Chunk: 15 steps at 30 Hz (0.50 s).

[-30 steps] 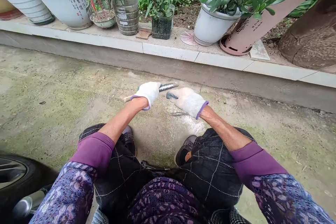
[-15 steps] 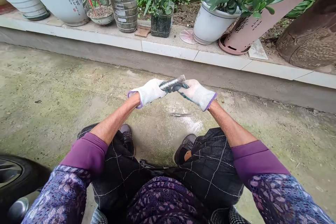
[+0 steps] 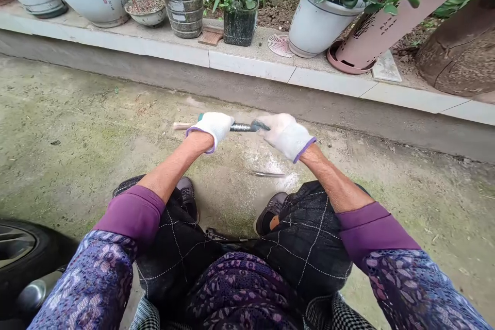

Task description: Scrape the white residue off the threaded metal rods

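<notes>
In the head view, my left hand (image 3: 216, 128), in a white glove with a purple cuff, is closed around a wooden rod wound with silvery wire (image 3: 240, 127). Its pale bare end pokes out to the left of that glove, while the wire-wound stretch lies between my hands. My right hand (image 3: 285, 135), gloved the same way, pinches at the rod's right end with dark-coated fingertips. Those fingers hide what exactly is at that end. Below the hands, a thin metallic strip (image 3: 267, 174) lies on the concrete beside a patch of white powder (image 3: 276, 165).
Ahead runs a low tiled ledge (image 3: 247, 66) bearing several potted plants, among them a white pot (image 3: 323, 23) and a pink planter (image 3: 358, 41). A tree trunk (image 3: 460, 51) stands at right. Close on my left is a vehicle wheel (image 3: 27, 247).
The rod has swung from a slant up to the right to nearly level. My left hand has turned over it, and the bare end now shows at left.
</notes>
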Tool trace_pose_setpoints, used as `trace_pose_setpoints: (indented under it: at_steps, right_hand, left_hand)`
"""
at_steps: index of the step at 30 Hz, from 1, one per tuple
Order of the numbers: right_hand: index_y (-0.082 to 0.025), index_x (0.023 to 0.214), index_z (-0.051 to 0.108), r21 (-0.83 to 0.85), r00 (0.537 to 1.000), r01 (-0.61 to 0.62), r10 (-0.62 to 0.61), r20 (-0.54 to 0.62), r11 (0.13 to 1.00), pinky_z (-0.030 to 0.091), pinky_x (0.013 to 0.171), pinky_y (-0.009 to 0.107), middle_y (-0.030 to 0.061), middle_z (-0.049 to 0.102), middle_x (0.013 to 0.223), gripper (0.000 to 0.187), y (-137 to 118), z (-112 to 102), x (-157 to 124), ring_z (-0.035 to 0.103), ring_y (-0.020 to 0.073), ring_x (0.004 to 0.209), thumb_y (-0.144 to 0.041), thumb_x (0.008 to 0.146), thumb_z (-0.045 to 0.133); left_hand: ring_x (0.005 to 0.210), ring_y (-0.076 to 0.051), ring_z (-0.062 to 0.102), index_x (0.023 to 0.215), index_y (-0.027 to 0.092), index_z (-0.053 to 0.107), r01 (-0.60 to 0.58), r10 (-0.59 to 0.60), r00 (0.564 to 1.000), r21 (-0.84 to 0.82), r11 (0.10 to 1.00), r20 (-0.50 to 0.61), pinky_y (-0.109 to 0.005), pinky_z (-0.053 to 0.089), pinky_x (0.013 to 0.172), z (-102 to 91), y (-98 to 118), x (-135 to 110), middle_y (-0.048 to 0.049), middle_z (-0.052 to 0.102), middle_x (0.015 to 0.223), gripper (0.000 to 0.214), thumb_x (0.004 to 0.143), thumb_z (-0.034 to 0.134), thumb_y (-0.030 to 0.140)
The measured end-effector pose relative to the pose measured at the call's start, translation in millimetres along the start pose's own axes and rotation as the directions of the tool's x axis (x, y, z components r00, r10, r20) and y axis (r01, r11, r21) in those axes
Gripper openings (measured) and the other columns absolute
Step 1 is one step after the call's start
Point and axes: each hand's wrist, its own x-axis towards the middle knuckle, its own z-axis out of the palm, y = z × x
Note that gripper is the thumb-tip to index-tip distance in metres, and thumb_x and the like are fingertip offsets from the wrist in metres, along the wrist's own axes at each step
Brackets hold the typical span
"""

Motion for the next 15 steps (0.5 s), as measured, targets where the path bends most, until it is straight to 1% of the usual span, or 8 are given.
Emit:
trace_pose_setpoints:
  at_steps: [2, 4, 6, 8, 10, 12, 14, 15]
  right_hand:
    - [-0.018, 0.099, 0.073, 0.126, 0.995, -0.005, 0.018, -0.100, 0.992, 0.041, 0.069, 0.029, 0.0060, 0.072, 0.088, 0.028, 15.4, -1.0, 4.4, 0.062, 0.0187, 0.078, -0.027, 0.087, 0.050]
    - [-0.016, 0.095, 0.074, 0.278, 0.985, 0.017, 0.032, -0.170, 0.960, 0.042, 0.071, 0.027, 0.0046, 0.072, 0.087, 0.027, 28.3, -1.1, 8.6, 0.061, 0.0165, 0.078, -0.021, 0.083, 0.050]
    - [-0.015, 0.091, 0.073, 0.388, 0.979, 0.024, 0.056, -0.196, 0.921, 0.042, 0.068, 0.026, 0.0035, 0.070, 0.081, 0.028, 35.0, 0.1, 10.8, 0.059, 0.0148, 0.073, -0.018, 0.079, 0.048]
    - [-0.014, 0.086, 0.071, 0.438, 0.980, -0.001, 0.089, -0.180, 0.899, 0.040, 0.061, 0.025, 0.0022, 0.065, 0.071, 0.026, 35.6, 2.0, 10.7, 0.055, 0.0135, 0.064, -0.019, 0.078, 0.047]
    - [-0.014, 0.082, 0.069, 0.467, 0.979, -0.040, 0.127, -0.157, 0.883, 0.038, 0.055, 0.025, 0.0012, 0.060, 0.064, 0.023, 32.5, 3.9, 9.4, 0.050, 0.0123, 0.056, -0.022, 0.079, 0.048]
    - [-0.014, 0.080, 0.067, 0.476, 0.982, -0.056, 0.136, -0.135, 0.877, 0.038, 0.054, 0.025, 0.0019, 0.060, 0.064, 0.021, 28.4, 4.9, 8.6, 0.050, 0.0121, 0.055, -0.025, 0.080, 0.049]
    - [-0.014, 0.081, 0.068, 0.447, 0.985, -0.036, 0.107, -0.134, 0.894, 0.039, 0.057, 0.026, 0.0036, 0.064, 0.069, 0.020, 24.7, 5.4, 8.6, 0.053, 0.0133, 0.059, -0.025, 0.081, 0.051]
    - [-0.014, 0.083, 0.068, 0.416, 0.988, -0.018, 0.081, -0.135, 0.909, 0.040, 0.059, 0.026, 0.0042, 0.065, 0.071, 0.021, 22.8, 5.8, 8.6, 0.054, 0.0141, 0.062, -0.024, 0.081, 0.050]
  left_hand:
    - [0.081, -0.024, 0.067, 0.097, 0.015, 0.074, -0.058, 0.066, 0.994, -0.088, 0.994, 0.088, -0.033, 0.050, 0.078, -1.5, 7.6, -6.5, -0.0095, 0.068, 0.076, 0.022, 0.080, 0.060, 0.019]
    - [0.066, -0.019, 0.063, 0.093, 0.016, 0.076, -0.074, 0.124, 0.979, -0.288, 0.955, 0.161, -0.028, 0.049, 0.065, -7.4, 15.4, -17.2, -0.0053, 0.065, 0.067, 0.022, 0.076, 0.064, 0.023]
    - [0.053, -0.013, 0.057, 0.098, 0.017, 0.076, -0.048, 0.155, 0.975, -0.532, 0.846, 0.158, -0.023, 0.045, 0.053, -15.9, 20.2, -29.6, -0.0017, 0.065, 0.064, 0.029, 0.072, 0.067, 0.025]
    - [0.046, -0.009, 0.050, 0.101, 0.016, 0.076, -0.040, 0.175, 0.976, -0.682, 0.731, 0.130, -0.021, 0.039, 0.044, -24.7, 21.5, -40.2, 0.0001, 0.064, 0.063, 0.034, 0.069, 0.069, 0.025]
    - [0.042, -0.007, 0.045, 0.101, 0.015, 0.075, -0.047, 0.201, 0.973, -0.757, 0.652, 0.113, -0.020, 0.035, 0.040, -32.3, 20.9, -46.8, 0.0011, 0.062, 0.061, 0.036, 0.067, 0.072, 0.024]
    - [0.042, -0.006, 0.043, 0.102, 0.015, 0.075, -0.057, 0.248, 0.962, -0.803, 0.593, 0.115, -0.019, 0.033, 0.039, -38.0, 20.1, -49.3, 0.0021, 0.059, 0.059, 0.036, 0.067, 0.072, 0.024]
    - [0.041, -0.006, 0.041, 0.104, 0.016, 0.073, -0.062, 0.287, 0.951, -0.836, 0.545, 0.117, -0.019, 0.032, 0.038, -41.9, 19.9, -49.1, 0.0034, 0.054, 0.056, 0.036, 0.069, 0.071, 0.024]
    - [0.041, -0.005, 0.040, 0.104, 0.016, 0.073, -0.060, 0.286, 0.952, -0.846, 0.530, 0.112, -0.019, 0.031, 0.038, -43.0, 20.0, -48.3, 0.0039, 0.052, 0.055, 0.035, 0.071, 0.070, 0.025]
